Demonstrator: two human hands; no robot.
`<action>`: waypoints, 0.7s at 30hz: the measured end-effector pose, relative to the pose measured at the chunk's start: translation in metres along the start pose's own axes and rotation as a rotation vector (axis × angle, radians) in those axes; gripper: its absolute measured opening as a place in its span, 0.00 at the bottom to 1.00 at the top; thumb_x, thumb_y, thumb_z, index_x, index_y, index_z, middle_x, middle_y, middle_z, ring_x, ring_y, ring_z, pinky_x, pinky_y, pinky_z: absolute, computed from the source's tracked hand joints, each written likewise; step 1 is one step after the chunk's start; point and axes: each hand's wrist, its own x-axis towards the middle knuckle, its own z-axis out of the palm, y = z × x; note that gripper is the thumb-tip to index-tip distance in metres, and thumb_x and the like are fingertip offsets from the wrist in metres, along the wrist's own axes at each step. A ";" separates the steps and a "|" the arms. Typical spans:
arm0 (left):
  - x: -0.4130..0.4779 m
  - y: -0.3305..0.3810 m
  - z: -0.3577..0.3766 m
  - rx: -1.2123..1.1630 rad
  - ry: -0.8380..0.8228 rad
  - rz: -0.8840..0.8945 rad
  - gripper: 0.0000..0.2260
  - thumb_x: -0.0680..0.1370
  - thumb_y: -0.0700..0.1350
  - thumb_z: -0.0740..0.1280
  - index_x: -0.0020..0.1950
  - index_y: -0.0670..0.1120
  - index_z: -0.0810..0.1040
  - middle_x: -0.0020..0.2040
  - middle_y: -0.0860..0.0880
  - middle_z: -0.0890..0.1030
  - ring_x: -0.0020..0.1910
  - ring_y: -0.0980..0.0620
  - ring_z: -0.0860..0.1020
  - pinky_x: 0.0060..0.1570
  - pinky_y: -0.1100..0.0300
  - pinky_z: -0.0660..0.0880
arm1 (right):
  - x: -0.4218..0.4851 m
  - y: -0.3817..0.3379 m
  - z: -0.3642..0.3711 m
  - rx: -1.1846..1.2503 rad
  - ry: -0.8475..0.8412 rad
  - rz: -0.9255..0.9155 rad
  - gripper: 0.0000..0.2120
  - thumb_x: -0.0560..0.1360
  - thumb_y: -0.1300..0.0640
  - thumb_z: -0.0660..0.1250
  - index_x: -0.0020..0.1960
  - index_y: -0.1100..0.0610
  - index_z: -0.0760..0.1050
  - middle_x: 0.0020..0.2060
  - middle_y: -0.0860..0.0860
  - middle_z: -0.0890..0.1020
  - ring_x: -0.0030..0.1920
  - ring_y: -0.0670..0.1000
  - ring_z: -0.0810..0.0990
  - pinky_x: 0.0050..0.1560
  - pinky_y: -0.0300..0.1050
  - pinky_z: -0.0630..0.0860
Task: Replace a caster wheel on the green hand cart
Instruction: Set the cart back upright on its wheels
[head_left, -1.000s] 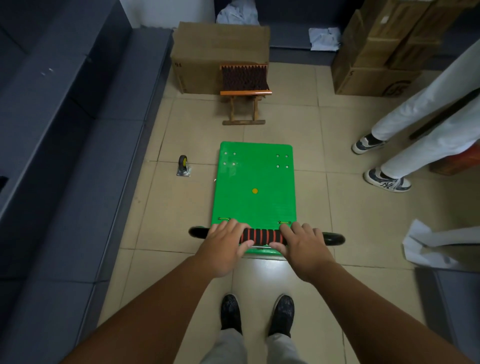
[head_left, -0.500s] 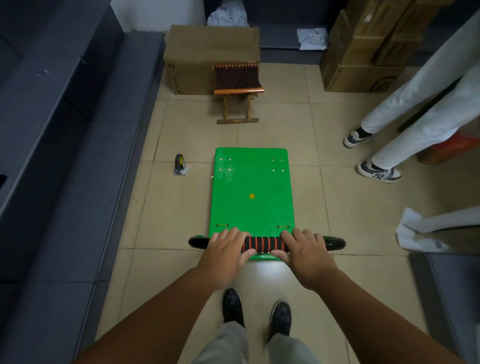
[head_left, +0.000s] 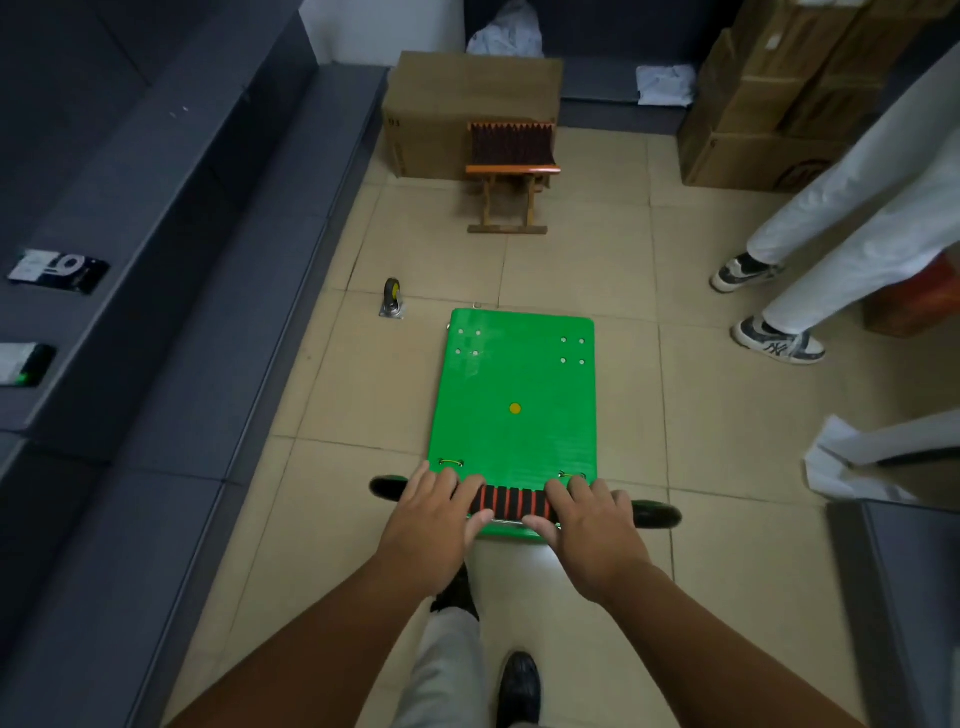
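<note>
The green hand cart (head_left: 514, 395) stands flat on the tiled floor in front of me, deck up, with bolt heads near its far corners. Its handle bar (head_left: 511, 501), wrapped in black and red foam, runs across the near end. My left hand (head_left: 434, 525) grips the bar on the left of the foam. On the right of the foam my right hand (head_left: 587, 530) grips the same bar. A loose caster wheel (head_left: 392, 300) stands on its mounting plate on the floor, off the cart's far left corner.
A small wooden stool (head_left: 511, 171) and a cardboard box (head_left: 441, 104) stand beyond the cart. Stacked boxes (head_left: 769, 104) fill the far right corner. A person's legs in white trousers (head_left: 831, 249) stand at right. Dark grey benches (head_left: 171, 260) run along the left. White paper (head_left: 841, 467) lies at right.
The cart has rolled away from me toward the stool and now lies past the loose caster. I have stepped forward. Both hands keep their grip on the bar.
</note>
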 end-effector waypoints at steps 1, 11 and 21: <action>-0.012 0.004 0.003 0.018 -0.043 -0.011 0.23 0.85 0.58 0.58 0.75 0.46 0.72 0.61 0.45 0.78 0.63 0.43 0.76 0.79 0.46 0.58 | -0.011 -0.002 0.005 -0.003 0.000 -0.004 0.26 0.81 0.32 0.44 0.66 0.47 0.66 0.58 0.48 0.75 0.57 0.54 0.72 0.60 0.52 0.67; -0.135 0.031 0.032 -0.035 -0.072 -0.030 0.23 0.85 0.58 0.58 0.75 0.48 0.73 0.61 0.47 0.78 0.63 0.44 0.76 0.80 0.48 0.57 | -0.124 -0.038 0.055 -0.008 -0.041 -0.021 0.28 0.82 0.32 0.43 0.71 0.48 0.65 0.61 0.49 0.75 0.61 0.55 0.72 0.63 0.53 0.66; -0.244 0.053 0.062 -0.024 -0.070 -0.020 0.23 0.86 0.61 0.54 0.75 0.50 0.69 0.62 0.48 0.76 0.63 0.45 0.73 0.78 0.50 0.57 | -0.226 -0.073 0.104 -0.015 0.007 -0.009 0.26 0.82 0.33 0.45 0.67 0.48 0.67 0.57 0.48 0.75 0.56 0.54 0.72 0.60 0.52 0.66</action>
